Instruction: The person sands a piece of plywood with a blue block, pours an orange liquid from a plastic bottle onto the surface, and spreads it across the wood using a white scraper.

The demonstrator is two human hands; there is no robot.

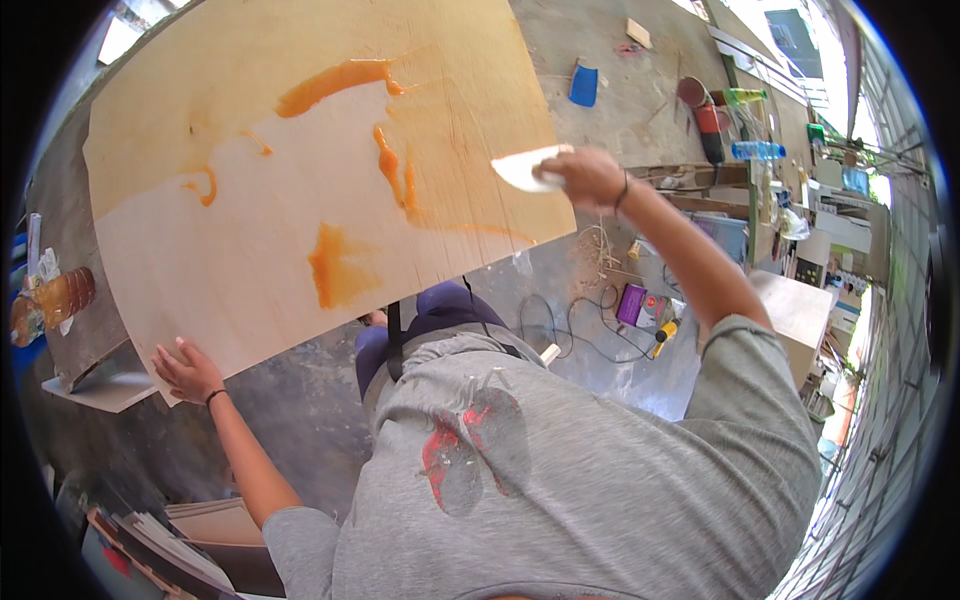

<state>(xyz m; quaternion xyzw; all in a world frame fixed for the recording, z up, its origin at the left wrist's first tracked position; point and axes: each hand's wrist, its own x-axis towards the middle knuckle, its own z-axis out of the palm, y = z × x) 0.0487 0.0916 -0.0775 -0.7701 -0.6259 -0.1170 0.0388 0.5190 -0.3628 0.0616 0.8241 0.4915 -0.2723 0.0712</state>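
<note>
A large pale wooden board [230,270] lies in front of me, with orange, glossy glue [335,84] in streaks and puddles on it. The far and right parts of its face are coated yellowish, while the near left part is paler and bare. My right hand [590,180], slightly blurred, grips a flat white spreader [520,168] over the board's right edge; I cannot tell whether it touches the surface. My left hand [188,372] lies with fingers spread on the near left corner of the board.
A grey worktable [620,110] extends beyond the board, bearing a blue plastic piece [584,85], a power tool [710,132] and bottles. At the left stands a bottle of amber liquid [62,303]. Cables and a purple box [631,305] lie on the floor at the right.
</note>
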